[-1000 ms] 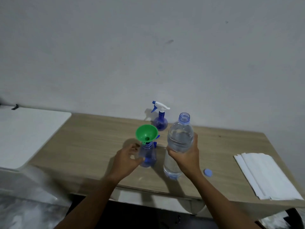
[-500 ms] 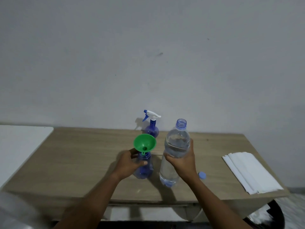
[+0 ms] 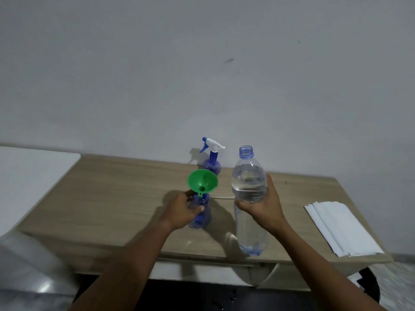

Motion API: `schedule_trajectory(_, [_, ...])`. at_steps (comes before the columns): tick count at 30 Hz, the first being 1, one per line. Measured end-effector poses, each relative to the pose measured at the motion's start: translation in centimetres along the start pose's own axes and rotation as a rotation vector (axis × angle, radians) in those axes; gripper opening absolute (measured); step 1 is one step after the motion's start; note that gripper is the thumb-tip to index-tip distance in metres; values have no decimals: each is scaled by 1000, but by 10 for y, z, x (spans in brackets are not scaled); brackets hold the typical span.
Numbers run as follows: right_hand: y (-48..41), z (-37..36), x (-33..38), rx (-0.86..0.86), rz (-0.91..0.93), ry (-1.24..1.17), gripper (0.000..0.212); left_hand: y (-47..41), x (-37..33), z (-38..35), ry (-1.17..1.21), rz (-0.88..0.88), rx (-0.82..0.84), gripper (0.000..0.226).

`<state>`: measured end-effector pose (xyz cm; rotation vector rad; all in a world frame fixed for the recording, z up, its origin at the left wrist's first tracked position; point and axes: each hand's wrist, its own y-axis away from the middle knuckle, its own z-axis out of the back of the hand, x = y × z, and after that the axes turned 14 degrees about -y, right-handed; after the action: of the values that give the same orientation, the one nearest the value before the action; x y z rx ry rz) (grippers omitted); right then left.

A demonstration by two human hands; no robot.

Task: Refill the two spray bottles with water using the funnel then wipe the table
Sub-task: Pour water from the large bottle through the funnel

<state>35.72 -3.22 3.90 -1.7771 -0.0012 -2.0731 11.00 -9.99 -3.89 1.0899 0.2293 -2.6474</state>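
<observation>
A green funnel (image 3: 202,181) sits in the neck of a small blue spray bottle (image 3: 201,217) that has no spray head on it. My left hand (image 3: 180,209) grips this bottle from the left on the wooden table (image 3: 125,198). My right hand (image 3: 261,204) holds a large clear water bottle (image 3: 248,182), uncapped, upright and lifted off the table, just right of the funnel. A second blue spray bottle (image 3: 212,163) with a white and blue trigger head stands behind, by the wall.
A stack of white paper towels (image 3: 341,227) lies at the table's right end. A white surface (image 3: 29,180) adjoins the table on the left. The wall runs along the table's far edge. A blurred pale object (image 3: 27,265) fills the lower left corner.
My right hand has raised the water bottle off the table and brought it nearer to me. My left hand stays on the small bottle with the funnel. The camera has shifted.
</observation>
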Motion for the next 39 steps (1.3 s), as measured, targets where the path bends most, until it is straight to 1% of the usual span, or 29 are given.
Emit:
schedule_trajectory(5, [-9,12,12,178,-54,132,73,2,0,-4,8,4,-1,42])
schedule_trajectory(11, [-20,23,15,332,-121,275,75,1,-3,-4,39,23,30,41])
schedule_trajectory(15, [-26,26,14,426,-142,340,74,0,-3,-3,44,17,58,48])
schedule_trajectory(19, [-32,25,16,483,-165,383,73,1,-4,-2,67,21,69,49])
schedule_trajectory(24, [-38,24,18,535,-189,451,63,2,-2,-3,108,42,82,49])
schedule_trajectory(28, [-41,24,22,577,-186,497,62,3,-3,-2,111,43,88,50])
schedule_trajectory(33, [-46,28,23,589,-201,521,65,3,-2,-2,112,47,88,52])
schedule_trajectory(39, [-48,31,26,641,-219,577,68,4,-3,-3,132,40,85,51])
